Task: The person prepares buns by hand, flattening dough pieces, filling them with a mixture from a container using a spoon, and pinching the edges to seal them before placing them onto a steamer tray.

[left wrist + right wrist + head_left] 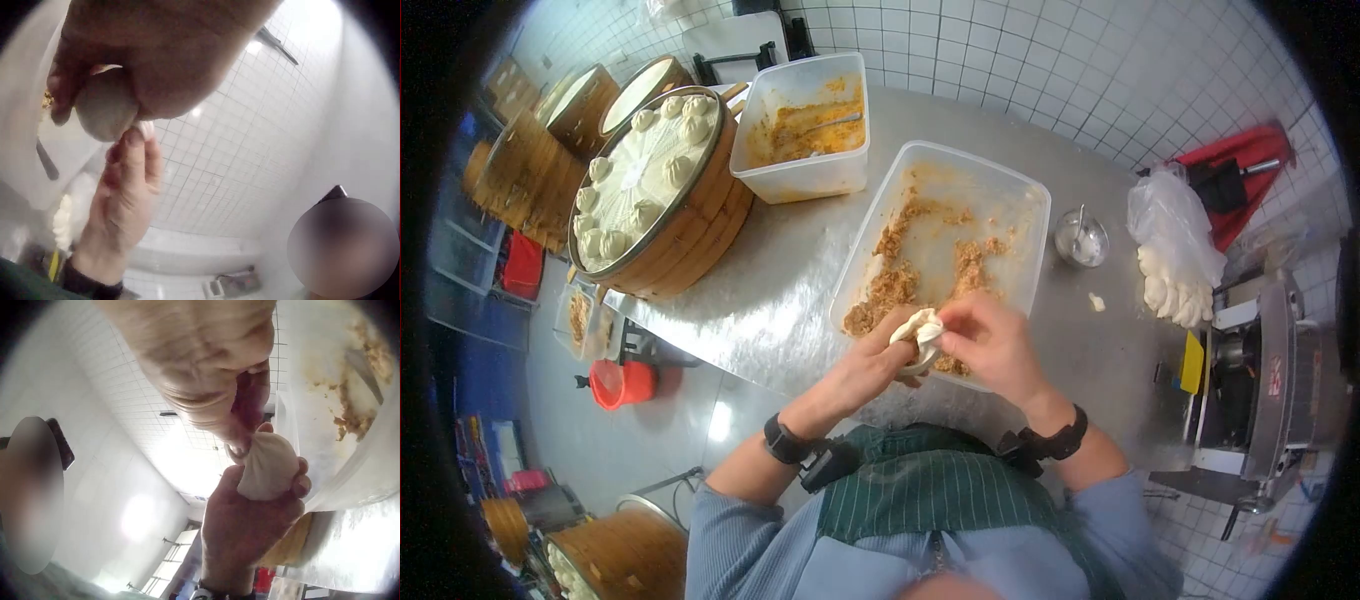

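Note:
A pale dough bun [915, 343], its top still partly gathered into folds, sits over the near end of the filling tub. My left hand [865, 368] cups it, with fingers curled round its side. From the right, my right hand [997, 350] pinches the dough's rim between thumb and fingertips. The right wrist view shows the bun [272, 467] as a round pouch with pleats drawn toward the pinch. Its smooth underside [106, 105] appears in the left wrist view. Below both hands, the clear plastic tub [1040, 235] holds clumps of brown minced filling [887, 285].
Left of the tub, a bamboo steamer [700, 235] carries several pleated buns. A second tub [800, 178] with orange residue stands behind. To the right are a small metal bowl [1082, 238], a dough scrap [1096, 301], dough pieces under plastic [1175, 285] and a machine [1250, 370].

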Tool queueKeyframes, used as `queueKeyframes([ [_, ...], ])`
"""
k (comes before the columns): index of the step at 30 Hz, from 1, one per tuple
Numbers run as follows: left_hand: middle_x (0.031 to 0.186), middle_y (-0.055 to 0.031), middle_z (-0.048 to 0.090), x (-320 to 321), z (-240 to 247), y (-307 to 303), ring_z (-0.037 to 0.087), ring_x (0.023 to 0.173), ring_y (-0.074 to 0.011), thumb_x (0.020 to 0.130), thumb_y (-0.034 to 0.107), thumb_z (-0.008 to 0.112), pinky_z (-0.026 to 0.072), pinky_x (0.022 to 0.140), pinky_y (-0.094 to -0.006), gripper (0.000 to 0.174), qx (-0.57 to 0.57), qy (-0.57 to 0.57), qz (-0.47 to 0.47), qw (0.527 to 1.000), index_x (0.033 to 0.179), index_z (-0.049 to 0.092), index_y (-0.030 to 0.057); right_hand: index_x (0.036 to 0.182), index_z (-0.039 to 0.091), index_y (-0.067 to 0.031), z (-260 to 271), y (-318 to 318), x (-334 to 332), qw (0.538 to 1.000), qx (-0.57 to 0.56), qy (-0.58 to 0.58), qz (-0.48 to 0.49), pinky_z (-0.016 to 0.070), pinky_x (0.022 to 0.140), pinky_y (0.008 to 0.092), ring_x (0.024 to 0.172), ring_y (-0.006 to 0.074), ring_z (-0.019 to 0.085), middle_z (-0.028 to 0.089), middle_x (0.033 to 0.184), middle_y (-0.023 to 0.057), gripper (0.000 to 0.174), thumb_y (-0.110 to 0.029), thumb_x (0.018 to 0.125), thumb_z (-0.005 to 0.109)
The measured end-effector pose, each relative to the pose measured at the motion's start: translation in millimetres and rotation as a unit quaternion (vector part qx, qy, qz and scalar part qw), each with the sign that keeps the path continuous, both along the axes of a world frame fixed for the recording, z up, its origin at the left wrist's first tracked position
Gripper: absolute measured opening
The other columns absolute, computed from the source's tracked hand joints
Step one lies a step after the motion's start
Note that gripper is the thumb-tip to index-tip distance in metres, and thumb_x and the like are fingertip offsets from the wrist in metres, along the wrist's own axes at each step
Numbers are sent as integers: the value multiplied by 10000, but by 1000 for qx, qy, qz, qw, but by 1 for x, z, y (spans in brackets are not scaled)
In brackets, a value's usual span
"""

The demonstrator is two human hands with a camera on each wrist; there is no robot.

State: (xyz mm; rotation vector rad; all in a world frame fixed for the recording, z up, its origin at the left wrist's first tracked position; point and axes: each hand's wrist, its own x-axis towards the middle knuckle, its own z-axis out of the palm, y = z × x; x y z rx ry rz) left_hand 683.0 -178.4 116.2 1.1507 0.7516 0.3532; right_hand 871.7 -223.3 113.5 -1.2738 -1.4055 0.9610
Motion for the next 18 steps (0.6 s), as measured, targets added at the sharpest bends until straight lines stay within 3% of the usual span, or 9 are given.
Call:
queueKeyframes([
  [1,1112,-64,540,0,-1,0,586,936,-156,929,149,419,517,745,-304,423,0,-1,0,1000,1346,398,83,990,662,-15,0,1,0,1000,0,-1,0,498,650,233,727,84,600,634,845,32,195,-5,797,688],
  [3,1172,-76,528,0,-6,-1,567,1037,-180,921,139,417,529,810,-344,440,9,-26,19,999,1357,389,82,1022,662,-8,-1,4,-1,987,-87,135,13,510,667,230,725,86,605,645,866,34,227,5,797,680],
  [4,1172,-76,528,0,-4,-1,567,1037,-180,921,139,417,529,810,-344,440,9,-25,18,999,1357,389,82,1022,662,-8,-4,5,-1,987,-87,136,12,510,667,230,725,86,605,645,866,34,227,5,797,680],
  [7,1219,-80,520,0,0,1,535,1110,-187,927,163,426,523,830,-352,451,-86,-53,57,993,1369,382,86,995,667,2,-10,5,0,990,-87,111,22,516,680,231,741,91,612,652,878,29,196,8,799,676],
  [9,1222,-80,523,-3,-2,3,546,1085,-186,933,188,437,516,822,-342,455,-119,-88,109,983,1375,385,93,976,681,-11,-9,4,-1,999,-28,40,5,514,670,243,756,110,627,655,865,42,181,-2,795,680],
  [13,1167,-62,529,-2,-6,2,551,984,-156,944,196,428,503,768,-313,415,-106,-87,113,984,1349,423,106,944,688,-23,2,2,-4,998,37,-53,-1,509,662,255,765,135,640,656,859,62,154,1,792,673],
  [15,1107,-57,542,0,-4,1,552,920,-142,961,194,400,498,745,-293,381,-34,-24,95,995,1327,443,94,931,686,-31,4,4,-4,976,154,-153,13,505,654,262,749,155,640,653,851,79,145,4,791,665],
  [16,1107,-57,542,-1,-4,0,552,920,-142,961,194,400,498,745,-293,381,-34,-23,95,995,1327,443,94,931,686,-31,5,4,-4,976,153,-152,13,505,654,262,749,155,640,653,851,79,145,4,791,665],
  [18,1060,-43,555,-2,-6,-1,549,909,-126,981,186,336,486,767,-293,368,79,31,41,996,1320,438,86,935,673,-25,7,2,-5,983,120,-134,38,504,657,252,744,124,625,650,843,59,134,-1,804,662],
])
